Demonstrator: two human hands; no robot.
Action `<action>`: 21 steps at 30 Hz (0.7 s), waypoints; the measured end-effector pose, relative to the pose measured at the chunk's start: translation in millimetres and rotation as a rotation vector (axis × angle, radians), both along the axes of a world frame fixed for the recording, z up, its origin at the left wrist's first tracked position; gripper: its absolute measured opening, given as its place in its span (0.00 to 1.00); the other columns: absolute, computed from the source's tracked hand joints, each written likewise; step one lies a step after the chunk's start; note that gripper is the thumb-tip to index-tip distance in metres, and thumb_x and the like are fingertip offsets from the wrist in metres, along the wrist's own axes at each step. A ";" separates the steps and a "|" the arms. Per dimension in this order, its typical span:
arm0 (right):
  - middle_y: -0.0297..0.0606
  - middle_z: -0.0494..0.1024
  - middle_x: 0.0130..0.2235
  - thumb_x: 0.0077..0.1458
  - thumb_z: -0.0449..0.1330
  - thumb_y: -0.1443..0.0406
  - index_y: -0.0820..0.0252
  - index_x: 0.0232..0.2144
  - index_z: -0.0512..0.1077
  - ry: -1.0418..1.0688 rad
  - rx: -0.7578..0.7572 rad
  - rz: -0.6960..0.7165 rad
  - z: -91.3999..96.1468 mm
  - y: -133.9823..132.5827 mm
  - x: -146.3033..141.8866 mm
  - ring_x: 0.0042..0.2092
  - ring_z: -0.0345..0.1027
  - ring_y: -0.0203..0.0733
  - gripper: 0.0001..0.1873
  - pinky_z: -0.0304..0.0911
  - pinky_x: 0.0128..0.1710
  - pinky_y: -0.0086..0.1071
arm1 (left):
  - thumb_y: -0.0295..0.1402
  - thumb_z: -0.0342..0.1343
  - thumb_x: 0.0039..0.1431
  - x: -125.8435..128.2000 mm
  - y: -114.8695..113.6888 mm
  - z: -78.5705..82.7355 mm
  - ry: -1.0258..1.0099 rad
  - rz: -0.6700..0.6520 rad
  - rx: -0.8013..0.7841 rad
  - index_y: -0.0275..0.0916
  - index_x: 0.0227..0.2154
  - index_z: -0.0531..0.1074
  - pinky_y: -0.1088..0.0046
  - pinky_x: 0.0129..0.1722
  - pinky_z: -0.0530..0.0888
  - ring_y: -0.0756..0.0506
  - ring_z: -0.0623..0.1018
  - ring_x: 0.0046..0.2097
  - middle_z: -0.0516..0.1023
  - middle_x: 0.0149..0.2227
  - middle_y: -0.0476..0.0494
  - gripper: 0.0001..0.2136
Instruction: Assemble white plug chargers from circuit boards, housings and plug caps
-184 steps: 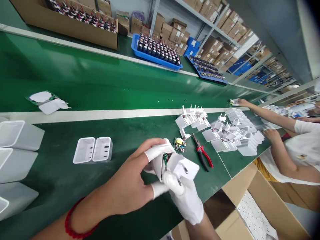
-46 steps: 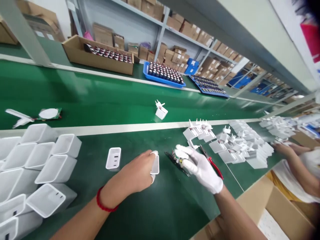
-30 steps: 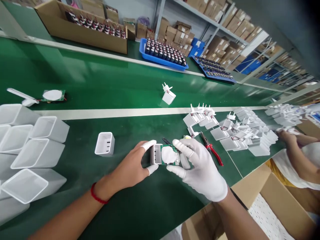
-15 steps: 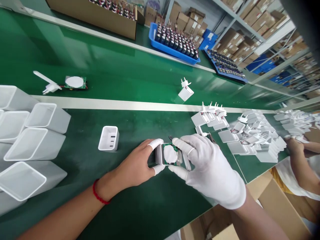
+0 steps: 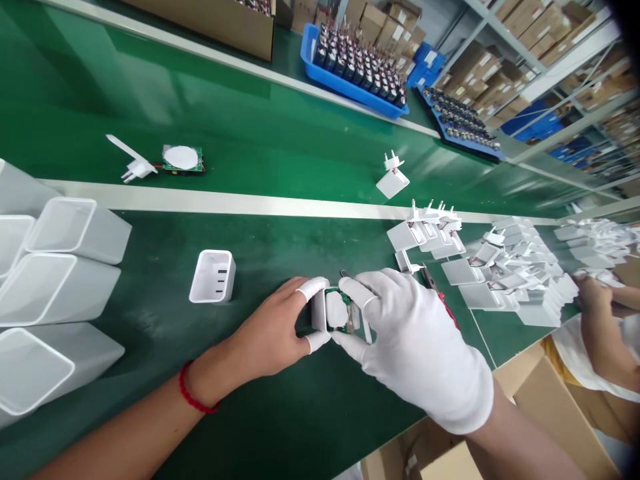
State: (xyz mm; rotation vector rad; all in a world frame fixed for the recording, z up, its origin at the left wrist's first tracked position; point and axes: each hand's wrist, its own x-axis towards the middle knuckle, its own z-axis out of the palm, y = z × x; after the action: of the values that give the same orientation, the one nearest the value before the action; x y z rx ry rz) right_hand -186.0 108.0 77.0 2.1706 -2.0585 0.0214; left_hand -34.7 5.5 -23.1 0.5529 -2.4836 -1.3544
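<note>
My left hand, with white covers on thumb and fingertip, grips a small white plastic charger housing by its sides. A green circuit board with a round white pad sits partly inside the housing's open end. My white-gloved right hand holds the board's outer end between thumb and fingers; a white plastic piece there is partly hidden by them. Left of my hands, an identical housing stands open side up, slots showing inside. On the raised ledge lies another circuit board wired to a white plug.
Larger white casings are stacked at left. Chargers with plugs and a bigger pile lie right, near red-handled pliers. A blue tray of components stands behind. A cardboard box and another person's arm are at right.
The circuit board has gone slightly deeper into the housing, and my right hand has moved a little left with it. The camera view has shifted somewhat.
</note>
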 end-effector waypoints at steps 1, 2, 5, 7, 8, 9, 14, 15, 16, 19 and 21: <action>0.39 0.72 0.31 0.43 0.72 0.58 0.59 0.31 0.71 0.011 0.003 -0.004 0.6 -1.6 1.7 0.30 0.63 0.46 0.17 0.55 0.26 0.37 | 0.30 0.61 0.55 -0.3 -0.1 0.2 -0.010 -0.003 0.004 0.33 0.59 0.61 0.70 0.62 0.67 0.42 0.69 0.59 0.69 0.59 0.39 0.29; 0.39 0.71 0.31 0.42 0.72 0.58 0.59 0.30 0.71 0.027 0.010 -0.009 0.9 -3.4 3.4 0.30 0.63 0.46 0.17 0.54 0.26 0.38 | 0.30 0.61 0.55 -0.8 -0.2 0.6 -0.023 -0.008 0.013 0.33 0.59 0.61 0.70 0.62 0.66 0.42 0.69 0.59 0.69 0.59 0.40 0.29; 0.40 0.71 0.31 0.44 0.72 0.57 0.60 0.32 0.72 0.051 0.061 -0.013 1.0 -8.6 6.0 0.30 0.64 0.48 0.17 0.56 0.25 0.38 | 0.29 0.62 0.54 -2.5 -0.2 2.6 -0.050 -0.017 0.044 0.35 0.59 0.61 0.70 0.62 0.66 0.42 0.69 0.59 0.69 0.58 0.42 0.29; 0.40 0.72 0.32 0.43 0.73 0.56 0.60 0.35 0.73 0.009 0.123 0.000 1.2 -9.1 4.3 0.31 0.65 0.48 0.21 0.58 0.25 0.39 | 0.29 0.62 0.54 -3.0 -0.3 3.7 -0.057 -0.020 0.060 0.37 0.59 0.62 0.70 0.62 0.66 0.43 0.69 0.59 0.69 0.57 0.43 0.29; 0.41 0.73 0.33 0.40 0.75 0.56 0.61 0.40 0.73 -0.020 0.147 0.004 1.5 -7.2 2.4 0.31 0.66 0.49 0.26 0.60 0.26 0.40 | 0.29 0.62 0.54 -2.8 -0.4 3.7 -0.056 -0.022 0.066 0.39 0.59 0.61 0.70 0.62 0.66 0.43 0.69 0.59 0.69 0.57 0.44 0.29; 0.43 0.74 0.36 0.37 0.76 0.56 0.61 0.46 0.72 -0.052 0.154 0.008 1.5 -3.6 0.1 0.33 0.67 0.50 0.34 0.62 0.27 0.41 | 0.29 0.62 0.54 -2.4 -0.5 3.4 -0.053 -0.024 0.071 0.40 0.59 0.61 0.70 0.62 0.66 0.43 0.69 0.59 0.68 0.57 0.45 0.29; 0.52 0.69 0.53 0.51 0.69 0.53 0.52 0.63 0.57 -0.458 -0.262 -0.204 -18.0 40.5 -2.7 0.49 0.69 0.59 0.42 0.69 0.43 0.51 | 0.30 0.61 0.56 0.2 -0.1 -1.8 -0.011 -0.011 0.076 0.45 0.58 0.59 0.69 0.61 0.66 0.44 0.69 0.59 0.67 0.58 0.48 0.28; 0.48 0.71 0.49 0.57 0.65 0.56 0.50 0.61 0.61 -0.598 -0.403 -0.313 -28.1 51.5 1.4 0.47 0.70 0.54 0.32 0.69 0.44 0.50 | 0.29 0.61 0.56 0.2 0.2 -2.5 0.003 -0.008 0.069 0.45 0.58 0.59 0.68 0.61 0.66 0.44 0.69 0.59 0.68 0.58 0.47 0.28; 0.44 0.72 0.43 0.60 0.62 0.61 0.50 0.56 0.65 -0.729 -0.496 -0.416 -39.8 61.6 7.4 0.42 0.72 0.49 0.23 0.70 0.42 0.45 | 0.29 0.61 0.56 0.1 0.7 -2.9 0.015 -0.007 0.065 0.44 0.58 0.59 0.67 0.60 0.67 0.44 0.69 0.59 0.68 0.57 0.47 0.27; 0.38 0.74 0.38 0.60 0.60 0.68 0.53 0.48 0.70 -0.935 -0.422 -0.493 -74.6 80.5 31.7 0.35 0.72 0.40 0.13 0.71 0.36 0.35 | 0.31 0.62 0.55 -0.4 2.9 -1.9 0.032 -0.005 0.059 0.42 0.55 0.60 0.63 0.59 0.68 0.41 0.69 0.58 0.69 0.56 0.44 0.26; 0.40 0.75 0.45 0.62 0.60 0.64 0.53 0.54 0.67 -1.032 -0.305 -0.504 -88.5 80.4 45.8 0.39 0.73 0.40 0.18 0.71 0.40 0.34 | 0.32 0.64 0.54 -0.5 4.7 -0.2 0.020 -0.007 0.045 0.40 0.53 0.61 0.60 0.58 0.68 0.39 0.69 0.58 0.68 0.55 0.42 0.26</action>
State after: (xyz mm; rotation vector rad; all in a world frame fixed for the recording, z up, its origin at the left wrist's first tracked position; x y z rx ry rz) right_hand -140.2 188.4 -11.5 1.4882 -2.7338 1.5453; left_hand -35.3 10.2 -23.3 0.5380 -2.4474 -1.4153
